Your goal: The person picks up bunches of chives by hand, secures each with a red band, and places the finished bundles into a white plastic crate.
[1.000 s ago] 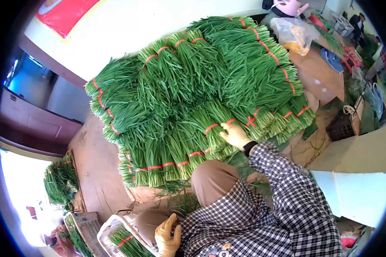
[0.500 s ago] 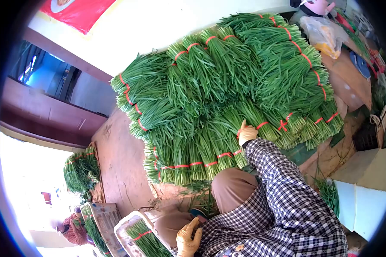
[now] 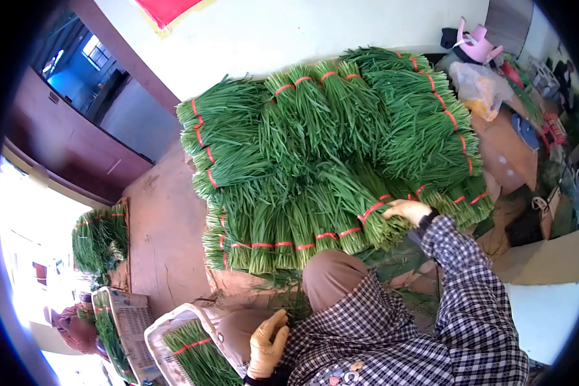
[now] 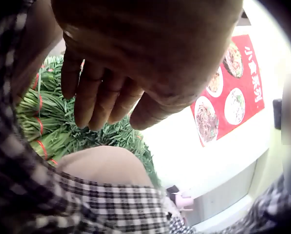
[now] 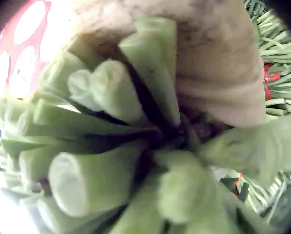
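Observation:
My right hand (image 3: 408, 211), in a pale glove, grips a bunch of garlic chives (image 3: 360, 196) near its red tie, at the front right of a big pile (image 3: 315, 128) of such bunches. The pale cut stalk ends (image 5: 92, 180) fill the right wrist view, with the gloved palm (image 5: 218, 53) against them; my fingertips are hidden there. My left hand (image 3: 267, 347), also gloved, is held beside my knee and holds nothing. In the left wrist view the left hand's fingers (image 4: 101, 97) hang loosely bent.
White plastic baskets (image 3: 157, 334) with more tied chives stand at the lower left. Farther left another chive stack (image 3: 100, 241) lies near a person (image 3: 74, 328). A plastic bag (image 3: 479, 87) and a pink object (image 3: 477, 45) are at the back right; a pale box (image 3: 550, 309) is at right.
My right hand has gone from touching the front bunches to gripping one by its stalk end, and that bunch now lies raised across its neighbours. The left hand stays beside the knee.

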A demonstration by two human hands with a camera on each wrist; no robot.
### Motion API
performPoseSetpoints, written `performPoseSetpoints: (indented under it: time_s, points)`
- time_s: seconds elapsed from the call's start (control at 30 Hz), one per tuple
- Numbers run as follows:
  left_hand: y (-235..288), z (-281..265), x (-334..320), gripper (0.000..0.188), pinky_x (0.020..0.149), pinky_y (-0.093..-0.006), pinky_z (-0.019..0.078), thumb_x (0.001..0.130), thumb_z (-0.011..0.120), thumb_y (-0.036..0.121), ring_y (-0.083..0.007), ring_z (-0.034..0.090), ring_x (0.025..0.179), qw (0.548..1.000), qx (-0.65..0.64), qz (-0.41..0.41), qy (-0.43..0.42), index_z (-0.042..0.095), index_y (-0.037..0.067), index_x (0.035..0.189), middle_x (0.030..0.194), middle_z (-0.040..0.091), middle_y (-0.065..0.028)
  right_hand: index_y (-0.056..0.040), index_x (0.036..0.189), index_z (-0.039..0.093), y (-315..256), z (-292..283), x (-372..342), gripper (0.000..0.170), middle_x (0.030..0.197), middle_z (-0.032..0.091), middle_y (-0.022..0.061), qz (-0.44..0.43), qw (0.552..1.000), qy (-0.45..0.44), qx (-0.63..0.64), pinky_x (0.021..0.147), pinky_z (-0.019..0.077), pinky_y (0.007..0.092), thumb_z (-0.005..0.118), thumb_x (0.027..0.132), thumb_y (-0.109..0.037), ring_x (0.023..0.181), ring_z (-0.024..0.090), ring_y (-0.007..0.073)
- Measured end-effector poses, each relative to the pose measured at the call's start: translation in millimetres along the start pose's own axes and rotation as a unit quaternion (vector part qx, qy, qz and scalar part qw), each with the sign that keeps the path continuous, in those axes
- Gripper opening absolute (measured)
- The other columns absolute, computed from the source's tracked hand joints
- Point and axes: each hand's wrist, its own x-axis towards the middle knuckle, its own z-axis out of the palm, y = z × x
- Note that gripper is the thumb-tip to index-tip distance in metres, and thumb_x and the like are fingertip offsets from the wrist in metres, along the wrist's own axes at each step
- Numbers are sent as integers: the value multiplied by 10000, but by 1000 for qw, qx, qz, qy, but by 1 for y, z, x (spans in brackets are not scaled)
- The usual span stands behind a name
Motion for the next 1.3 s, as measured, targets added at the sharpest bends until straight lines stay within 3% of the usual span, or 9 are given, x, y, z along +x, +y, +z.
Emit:
performPoseSetpoints:
  time_s: [0.13, 0.23, 0.37, 0.53, 0.57, 0.7, 0.73, 0.8, 1.3]
  points:
    - [-3, -6, 20, 423, 1051, -322, 514, 1037, 636, 111, -209, 682, 1169, 982, -178, -42, -49, 585, -41, 1429, 1266, 720, -158, -31, 1377, 609, -45, -21, -99, 398, 1453, 593, 195, -113, 973, 1, -204, 1094, 505, 380, 598, 981, -66, 1302, 609, 331]
    - [41, -4, 35, 538, 1103, -380, 474, 1077, 535, 287, -250, 643, 1244, 960, -242, -48, -130, 519, -84, 1467, 1307, 692, -192, -73, 1379, 647, -86, -7, -124, 490, 1367, 601, 168, 45, 933, -59, 352, 1053, 491, 407, 708, 896, -23, 1206, 606, 341]
    - [20, 15, 65, 806, 1184, -442, 393, 1058, 538, 546, -304, 529, 1390, 863, -398, -44, -308, 354, -43, 1578, 1537, 508, -218, -11, 1404, 609, -142, 35, -134, 510, 1433, 578, 183, -112, 933, -52, 339, 1072, 485, 415, 713, 905, -44, 1272, 588, 332]
    - [-6, 61, 89, 1045, 1247, -538, 308, 920, 550, 774, -406, 442, 1451, 444, -831, -50, -331, 321, 20, 1606, 1604, 427, -230, 50, 1495, 490, -188, 108, -116, 463, 1450, 588, 148, -42, 831, -164, 529, 1095, 491, 328, 541, 1062, -104, 1311, 585, 207]
    - [8, 54, 87, 1012, 1210, -586, 360, 924, 567, 760, -424, 461, 1429, 607, -770, -49, -192, 360, 27, 1591, 1595, 443, -222, 62, 1545, 406, -209, 127, -106, 508, 1486, 571, 120, -50, 744, -276, 606, 1104, 491, 310, 516, 1088, -131, 1324, 581, 170]
    - [-16, 15, 76, 770, 1099, -611, 477, 952, 696, 591, -426, 607, 1266, 564, -813, -84, -119, 528, 64, 1487, 1451, 593, -220, -3, 1576, 395, -262, 134, -124, 624, 1486, 583, 132, -237, 944, -225, 42, 1128, 489, 327, 628, 1054, -253, 1335, 584, 207]
    - [-6, 9, 72, 814, 1117, -587, 466, 950, 644, 663, -401, 606, 1270, 631, -770, -78, -60, 532, 71, 1498, 1449, 607, -198, -51, 1581, 412, -254, 130, -126, 633, 1457, 606, 139, 23, 852, -310, 422, 1090, 525, 370, 679, 1022, -180, 1335, 588, 244]
    - [-13, -1, 73, 635, 1055, -608, 515, 964, 744, 457, -407, 641, 1216, 583, -811, -51, -11, 572, 62, 1431, 1388, 647, -182, -77, 1547, 469, -258, 131, -139, 575, 1406, 646, 142, -110, 991, -20, 72, 1047, 556, 392, 684, 1020, -159, 1283, 629, 272]
    - [-45, -11, 93, 479, 1110, -596, 474, 948, 784, 388, -367, 634, 1233, 501, -862, -40, 71, 672, 103, 1317, 1347, 689, -117, -141, 1169, 713, -355, 209, -124, 318, 699, 648, 37, -480, 783, 100, -383, 542, 491, 346, 676, 872, -35, 619, 651, 213]
